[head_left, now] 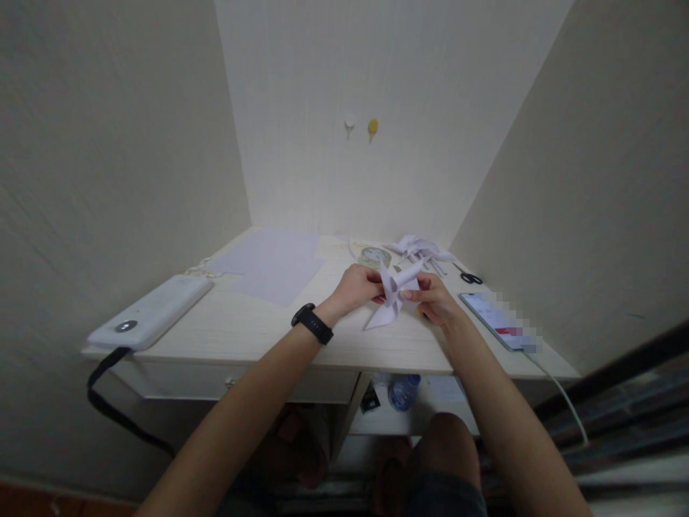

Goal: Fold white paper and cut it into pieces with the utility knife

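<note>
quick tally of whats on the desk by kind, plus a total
folded paper piece held in left hand and right hand: 1
pile of folded paper pieces: 1
flat paper sheets, overlapping: at least 2
scissors: 1
phone: 1
tape roll: 1
white power bank: 1
total: at least 8

Left hand [359, 286] and right hand [435, 298] pinch folded paper [392, 296] above desk [258, 330].
</note>
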Available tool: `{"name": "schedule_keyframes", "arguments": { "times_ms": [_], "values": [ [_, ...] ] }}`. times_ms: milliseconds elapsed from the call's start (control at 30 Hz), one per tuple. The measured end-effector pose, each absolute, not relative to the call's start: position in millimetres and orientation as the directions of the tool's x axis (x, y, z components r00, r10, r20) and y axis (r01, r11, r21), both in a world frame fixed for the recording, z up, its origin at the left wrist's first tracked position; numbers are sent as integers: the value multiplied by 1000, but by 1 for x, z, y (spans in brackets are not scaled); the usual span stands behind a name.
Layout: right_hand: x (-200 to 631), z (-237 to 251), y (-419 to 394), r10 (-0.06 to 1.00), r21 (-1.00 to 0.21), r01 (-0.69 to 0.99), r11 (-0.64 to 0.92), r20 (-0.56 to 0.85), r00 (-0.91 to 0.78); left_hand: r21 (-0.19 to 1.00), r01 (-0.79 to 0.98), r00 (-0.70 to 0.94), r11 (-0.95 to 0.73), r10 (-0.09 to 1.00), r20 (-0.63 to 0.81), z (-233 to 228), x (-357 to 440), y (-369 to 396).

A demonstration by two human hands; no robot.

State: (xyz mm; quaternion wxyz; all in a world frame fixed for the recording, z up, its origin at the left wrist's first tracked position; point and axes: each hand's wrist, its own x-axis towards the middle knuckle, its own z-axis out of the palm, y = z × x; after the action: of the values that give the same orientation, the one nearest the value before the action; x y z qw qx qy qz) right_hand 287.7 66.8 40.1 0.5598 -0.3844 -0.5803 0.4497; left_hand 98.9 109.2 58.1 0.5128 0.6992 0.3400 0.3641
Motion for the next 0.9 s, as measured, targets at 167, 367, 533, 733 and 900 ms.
{"name": "schedule_keyframes", "arguments": {
  "times_ms": [167,367,533,733,900],
  "values": [
    [289,37,70,944,-946,-40,323,325,-64,949,117,509,-292,839,195,56,98,111],
    [286,38,69,942,-943,-32,332,333,-31,937,125,509,-326,832,221,55,96,113],
    [284,37,70,937,-937,-7,348,348,4,930,161,504,-330,838,210,57,96,111],
    [286,36,71,934,-934,-12,356,356,26,942,132,534,-308,823,194,59,97,108],
    [287,39,69,932,-932,-6,361,361,44,969,1,602,-249,773,198,60,94,108]
  ]
}}
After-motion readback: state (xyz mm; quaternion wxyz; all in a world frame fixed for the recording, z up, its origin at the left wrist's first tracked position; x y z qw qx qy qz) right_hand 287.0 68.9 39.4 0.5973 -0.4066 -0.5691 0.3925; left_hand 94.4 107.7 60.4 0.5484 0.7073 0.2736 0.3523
